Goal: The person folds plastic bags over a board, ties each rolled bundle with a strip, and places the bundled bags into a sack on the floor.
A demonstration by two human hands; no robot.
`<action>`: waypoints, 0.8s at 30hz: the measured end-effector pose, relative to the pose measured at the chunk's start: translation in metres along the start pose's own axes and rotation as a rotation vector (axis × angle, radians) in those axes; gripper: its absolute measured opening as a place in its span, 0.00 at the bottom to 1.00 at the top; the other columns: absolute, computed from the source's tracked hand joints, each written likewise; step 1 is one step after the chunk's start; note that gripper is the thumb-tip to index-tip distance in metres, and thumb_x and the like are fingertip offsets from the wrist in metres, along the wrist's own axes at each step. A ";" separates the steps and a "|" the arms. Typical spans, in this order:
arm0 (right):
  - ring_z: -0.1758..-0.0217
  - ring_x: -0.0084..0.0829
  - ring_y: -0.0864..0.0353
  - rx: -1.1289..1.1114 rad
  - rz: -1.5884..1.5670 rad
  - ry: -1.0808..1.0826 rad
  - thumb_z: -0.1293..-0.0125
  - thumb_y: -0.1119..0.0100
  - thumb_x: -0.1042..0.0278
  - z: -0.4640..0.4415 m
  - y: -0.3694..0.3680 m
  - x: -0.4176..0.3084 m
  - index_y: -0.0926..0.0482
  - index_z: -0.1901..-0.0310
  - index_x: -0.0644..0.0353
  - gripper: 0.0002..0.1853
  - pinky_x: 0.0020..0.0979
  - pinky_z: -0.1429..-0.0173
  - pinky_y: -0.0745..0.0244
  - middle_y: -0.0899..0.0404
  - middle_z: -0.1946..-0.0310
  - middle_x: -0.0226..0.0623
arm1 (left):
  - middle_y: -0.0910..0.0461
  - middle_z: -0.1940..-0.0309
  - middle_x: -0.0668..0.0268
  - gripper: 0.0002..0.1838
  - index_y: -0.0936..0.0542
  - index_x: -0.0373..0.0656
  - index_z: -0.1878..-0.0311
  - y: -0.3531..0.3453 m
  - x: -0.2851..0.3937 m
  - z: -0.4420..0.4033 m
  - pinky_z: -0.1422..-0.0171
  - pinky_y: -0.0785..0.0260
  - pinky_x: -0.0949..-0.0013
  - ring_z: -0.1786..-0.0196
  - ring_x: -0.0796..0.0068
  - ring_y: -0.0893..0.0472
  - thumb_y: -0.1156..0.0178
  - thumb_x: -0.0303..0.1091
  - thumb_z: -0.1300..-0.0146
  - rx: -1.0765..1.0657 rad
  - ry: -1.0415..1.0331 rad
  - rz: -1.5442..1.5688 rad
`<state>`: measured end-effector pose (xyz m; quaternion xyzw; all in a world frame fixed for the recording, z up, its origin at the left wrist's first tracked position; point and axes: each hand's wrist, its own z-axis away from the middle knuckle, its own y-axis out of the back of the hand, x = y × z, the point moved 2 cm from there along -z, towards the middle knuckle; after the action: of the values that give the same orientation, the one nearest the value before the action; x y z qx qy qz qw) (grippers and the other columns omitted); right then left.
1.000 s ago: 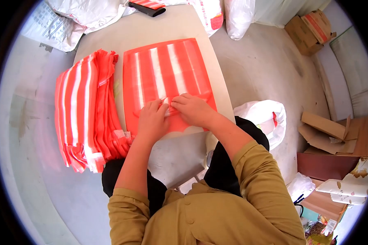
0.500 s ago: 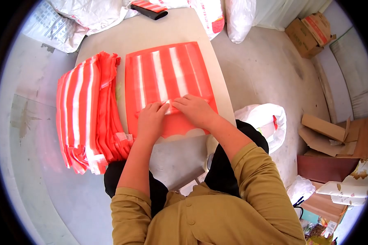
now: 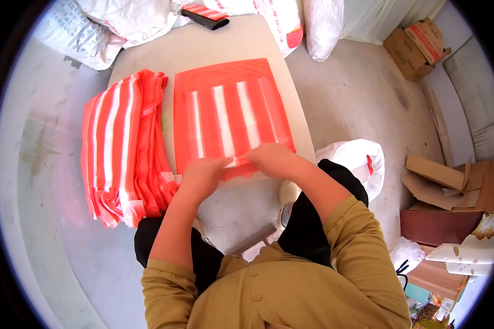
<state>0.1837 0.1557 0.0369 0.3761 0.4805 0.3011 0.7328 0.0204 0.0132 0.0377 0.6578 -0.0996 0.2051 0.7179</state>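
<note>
A flat red plastic bag (image 3: 219, 74) lies on the table, with a white-striped red bundle (image 3: 235, 118) showing through its film. At the near edge, my left hand (image 3: 202, 176) is closed, its thumb and fingers pinching the striped plastic. Just to its right, my right hand (image 3: 273, 160) also pinches that edge, and the two thumbs almost meet. My fingertips are partly hidden by the hands. A thick pile of folded red-and-white striped plastic bags (image 3: 112, 142) rests at the table's left side, apart from my hands.
At the table's (image 3: 241, 41) far edge lies a dark roll (image 3: 205, 17) with a striped piece. White sacks (image 3: 129, 19) crowd the back. An open white bag (image 3: 354, 153) stands on the floor to the right, near cardboard boxes (image 3: 439, 175).
Both hands have moved toward my body, drawing the striped bundle nearer within the red bag. A wider plain red band now shows at the far end, and the near flap is shorter.
</note>
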 end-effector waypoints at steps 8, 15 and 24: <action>0.49 0.46 0.18 -0.107 -0.317 -0.024 0.31 0.52 0.70 0.005 -0.001 0.024 0.18 0.47 0.59 0.16 0.44 0.45 0.25 0.16 0.53 0.48 | 0.19 0.70 0.59 0.13 0.18 0.40 0.51 -0.007 -0.034 0.024 0.58 0.26 0.61 0.63 0.64 0.17 0.33 0.29 0.39 0.112 0.163 0.478; 0.44 0.46 0.20 -0.235 -0.302 -0.223 0.32 0.49 0.67 -0.016 0.033 0.012 0.21 0.40 0.57 0.20 0.43 0.42 0.26 0.19 0.44 0.46 | 0.26 0.77 0.64 0.11 0.23 0.35 0.62 -0.015 -0.053 0.015 0.73 0.33 0.68 0.77 0.75 0.25 0.36 0.34 0.34 0.166 0.315 0.682; 0.45 0.47 0.18 -0.114 -0.167 -0.229 0.35 0.46 0.63 -0.043 0.013 0.035 0.16 0.47 0.59 0.18 0.43 0.42 0.25 0.16 0.48 0.47 | 0.25 0.74 0.51 0.15 0.24 0.34 0.63 -0.021 -0.052 0.000 0.60 0.30 0.55 0.68 0.55 0.20 0.42 0.39 0.32 0.235 0.366 0.443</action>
<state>0.1555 0.2022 0.0205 0.3245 0.4057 0.2209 0.8255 -0.0168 0.0037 -0.0030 0.6507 -0.0852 0.4818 0.5807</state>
